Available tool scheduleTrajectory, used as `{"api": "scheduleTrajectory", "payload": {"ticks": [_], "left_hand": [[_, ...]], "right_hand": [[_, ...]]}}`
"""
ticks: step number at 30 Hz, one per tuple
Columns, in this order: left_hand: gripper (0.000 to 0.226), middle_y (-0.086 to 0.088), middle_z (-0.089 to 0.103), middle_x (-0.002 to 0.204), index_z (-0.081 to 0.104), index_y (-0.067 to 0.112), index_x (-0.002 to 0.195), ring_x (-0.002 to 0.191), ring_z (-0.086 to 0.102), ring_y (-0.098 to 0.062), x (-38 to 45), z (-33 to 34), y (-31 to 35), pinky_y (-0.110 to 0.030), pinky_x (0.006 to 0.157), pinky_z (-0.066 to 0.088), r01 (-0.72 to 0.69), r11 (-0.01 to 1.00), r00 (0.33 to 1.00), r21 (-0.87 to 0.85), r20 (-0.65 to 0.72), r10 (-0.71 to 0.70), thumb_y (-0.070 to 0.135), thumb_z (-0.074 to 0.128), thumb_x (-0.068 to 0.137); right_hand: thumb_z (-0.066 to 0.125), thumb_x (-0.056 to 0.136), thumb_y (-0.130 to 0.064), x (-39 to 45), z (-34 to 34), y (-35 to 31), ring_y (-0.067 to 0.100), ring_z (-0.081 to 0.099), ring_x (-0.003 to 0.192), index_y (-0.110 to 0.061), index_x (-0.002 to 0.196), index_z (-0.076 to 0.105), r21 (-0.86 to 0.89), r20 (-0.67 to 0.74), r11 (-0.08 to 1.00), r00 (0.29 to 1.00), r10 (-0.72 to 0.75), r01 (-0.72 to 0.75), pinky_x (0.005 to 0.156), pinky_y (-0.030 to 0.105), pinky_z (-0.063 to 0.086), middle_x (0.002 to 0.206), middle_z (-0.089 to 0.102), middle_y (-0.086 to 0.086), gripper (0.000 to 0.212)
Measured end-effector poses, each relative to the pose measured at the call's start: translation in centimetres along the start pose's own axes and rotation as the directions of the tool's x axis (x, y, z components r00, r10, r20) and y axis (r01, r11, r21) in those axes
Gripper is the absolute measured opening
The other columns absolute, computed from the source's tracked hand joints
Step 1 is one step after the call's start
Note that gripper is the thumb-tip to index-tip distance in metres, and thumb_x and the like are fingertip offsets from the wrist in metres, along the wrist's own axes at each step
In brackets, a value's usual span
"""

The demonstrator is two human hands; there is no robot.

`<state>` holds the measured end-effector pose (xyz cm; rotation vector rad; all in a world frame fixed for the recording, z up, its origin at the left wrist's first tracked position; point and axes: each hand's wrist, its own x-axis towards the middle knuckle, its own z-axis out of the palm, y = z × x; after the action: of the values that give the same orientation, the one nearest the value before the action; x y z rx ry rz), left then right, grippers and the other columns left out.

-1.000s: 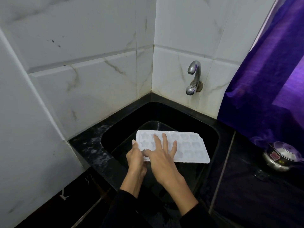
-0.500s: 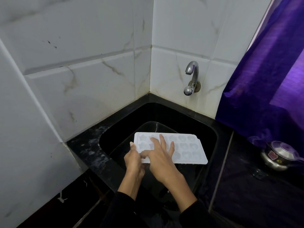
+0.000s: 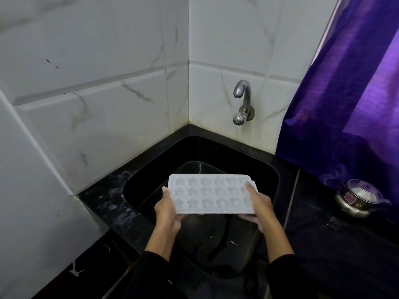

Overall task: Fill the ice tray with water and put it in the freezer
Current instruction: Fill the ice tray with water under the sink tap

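Observation:
A white ice tray (image 3: 210, 193) with star and flower shaped cells is held level above the black sink (image 3: 149, 173). My left hand (image 3: 167, 209) grips its left end, thumb on the rim. My right hand (image 3: 258, 203) grips its right end, thumb on top, fingers under it. A metal tap (image 3: 243, 98) sticks out of the tiled wall beyond the tray; no water runs from it. Whether the cells hold water I cannot tell. No freezer is in view.
White marble-look tiles form a corner behind the sink. A black counter (image 3: 323, 244) surrounds it. A small steel pot with a lid (image 3: 359, 198) stands on the counter at the right, below a purple curtain (image 3: 349, 100).
My right hand has left the tray's top near its left end and now grips the right end. The tray sits nearer to me, held by both hands.

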<state>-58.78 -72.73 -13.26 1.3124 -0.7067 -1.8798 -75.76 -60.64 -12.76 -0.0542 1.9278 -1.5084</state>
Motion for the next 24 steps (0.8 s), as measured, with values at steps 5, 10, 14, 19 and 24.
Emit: {"api": "scheduleTrajectory", "payload": {"ticks": [5, 10, 14, 19, 24], "left_hand": [[0.037, -0.013, 0.068, 0.094, 0.059, 0.012, 0.092, 0.087, 0.067, -0.03, 0.8, 0.2, -0.7, -0.047, 0.08, 0.055, 0.034, 0.996, 0.999, 0.077, 0.006, -0.034, 0.042, 0.039, 0.1], [0.031, -0.009, 0.068, 0.094, 0.061, 0.016, 0.077, 0.091, 0.066, -0.028, 1.9, 0.3, -2.1, -0.046, 0.09, 0.053, -0.066, 0.963, 0.989, 0.262, -0.112, 0.098, 0.033, 0.046, 0.099], [0.032, -0.01, 0.069, 0.088, 0.059, 0.015, 0.07, 0.09, 0.068, -0.03, 2.4, 0.5, -2.8, -0.046, 0.089, 0.055, -0.024, 0.945, 0.993, 0.326, -0.102, 0.061, 0.029, 0.05, 0.098], [0.03, -0.009, 0.068, 0.087, 0.06, 0.01, 0.076, 0.086, 0.068, -0.027, 2.7, 1.2, -3.9, -0.043, 0.087, 0.056, 0.02, 0.93, 0.999, 0.366, -0.05, -0.002, 0.027, 0.048, 0.098], [0.027, -0.008, 0.064, 0.092, 0.057, 0.009, 0.079, 0.078, 0.063, -0.025, 2.8, 2.1, -5.0, -0.042, 0.082, 0.055, 0.106, 0.921, 0.994, 0.375, -0.024, -0.105, 0.026, 0.048, 0.098]], "right_hand": [[0.056, 0.096, -0.033, 0.7, -0.3, 0.9, 0.026, 0.069, 0.088, -0.016, 0.105, 0.064, 0.093, -0.014, 0.994, 0.998, -0.06, 0.061, 0.064, 0.037, 0.057, 0.098, 0.071, 0.009, 0.021], [0.055, 0.096, -0.035, 0.2, -0.5, -0.1, 0.022, 0.065, 0.088, -0.022, 0.083, 0.063, 0.006, -0.151, 0.979, 0.968, -0.202, 0.205, 0.08, 0.04, 0.057, 0.09, 0.067, 0.002, 0.02], [0.052, 0.097, -0.036, -0.4, -0.3, -1.0, 0.017, 0.058, 0.074, -0.014, 0.075, 0.06, -0.103, -0.214, 0.938, 0.914, -0.345, 0.33, 0.064, 0.03, 0.047, 0.075, 0.06, -0.001, 0.032], [0.048, 0.096, -0.043, -1.0, 0.3, -1.7, 0.021, 0.056, 0.081, -0.021, 0.067, 0.054, -0.254, -0.223, 0.885, 0.867, -0.445, 0.389, 0.068, 0.031, 0.043, 0.076, 0.059, 0.001, 0.037], [0.046, 0.097, -0.045, -2.1, 1.2, -2.7, 0.024, 0.059, 0.082, -0.015, 0.083, 0.06, -0.461, -0.166, 0.77, 0.809, -0.564, 0.442, 0.069, 0.032, 0.044, 0.082, 0.063, 0.005, 0.036]]}}
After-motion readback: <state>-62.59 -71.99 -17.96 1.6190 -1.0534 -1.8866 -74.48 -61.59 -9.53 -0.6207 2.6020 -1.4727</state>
